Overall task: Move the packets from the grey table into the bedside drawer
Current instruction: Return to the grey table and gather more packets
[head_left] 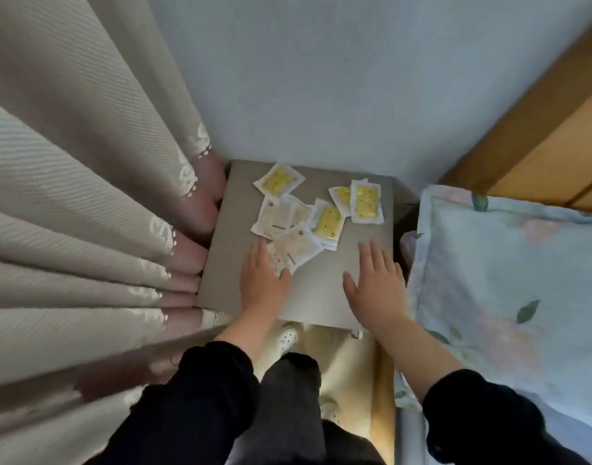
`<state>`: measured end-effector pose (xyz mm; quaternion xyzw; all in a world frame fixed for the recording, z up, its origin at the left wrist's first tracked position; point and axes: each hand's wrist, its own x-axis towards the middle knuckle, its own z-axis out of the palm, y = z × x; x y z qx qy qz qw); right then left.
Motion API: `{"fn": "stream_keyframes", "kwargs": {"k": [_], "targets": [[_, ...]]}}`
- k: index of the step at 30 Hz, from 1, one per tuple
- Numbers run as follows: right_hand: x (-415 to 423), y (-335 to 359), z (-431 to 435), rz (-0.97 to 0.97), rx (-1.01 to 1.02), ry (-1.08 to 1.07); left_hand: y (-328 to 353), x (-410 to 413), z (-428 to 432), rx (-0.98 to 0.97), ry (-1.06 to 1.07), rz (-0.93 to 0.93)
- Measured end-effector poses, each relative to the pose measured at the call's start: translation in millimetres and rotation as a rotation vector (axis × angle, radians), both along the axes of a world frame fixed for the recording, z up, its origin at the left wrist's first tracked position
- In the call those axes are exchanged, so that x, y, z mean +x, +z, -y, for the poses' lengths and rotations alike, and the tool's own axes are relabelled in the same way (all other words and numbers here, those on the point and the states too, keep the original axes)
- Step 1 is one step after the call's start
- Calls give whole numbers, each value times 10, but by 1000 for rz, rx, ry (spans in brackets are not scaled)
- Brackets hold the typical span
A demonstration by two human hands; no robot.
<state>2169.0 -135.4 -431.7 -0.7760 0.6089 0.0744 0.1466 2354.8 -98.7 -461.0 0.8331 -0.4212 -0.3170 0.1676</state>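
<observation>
Several white packets lie scattered on the grey table. One with a yellow panel sits at the back left, another yellow one at the back right, a third in the middle. Pale beige packets overlap at the centre left. My left hand lies flat with straight fingers, its fingertips and thumb touching the nearest beige packet. My right hand rests flat on the bare tabletop, apart from the packets. No drawer is in view.
A beige curtain hangs close against the table's left side. A bed with a floral pillow and a wooden headboard borders the right. A pale wall stands behind. My legs and a slipper show below the table's front edge.
</observation>
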Motion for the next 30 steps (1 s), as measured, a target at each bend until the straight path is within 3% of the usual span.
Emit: {"fn": "stream_keyframes", "kwargs": {"k": [3,8,15,18,24,30], "targets": [[97,-220,285,4,107,-38,-272,132,336,106,169,-170],[220,-578,695,153,287,-208,-722,245,734,212,165,-181],[397,-1138,1220,504,621,-678,-1171,351,942,328,167,-13],[447,-1356,1373,586,631,-719,-1269,349,966,333,136,101],[583,-1733,1628,433,566,-777,-1391,351,914,343,95,154],[672,-1816,1650,391,605,-815,-1380,268,886,290,285,-179]]}}
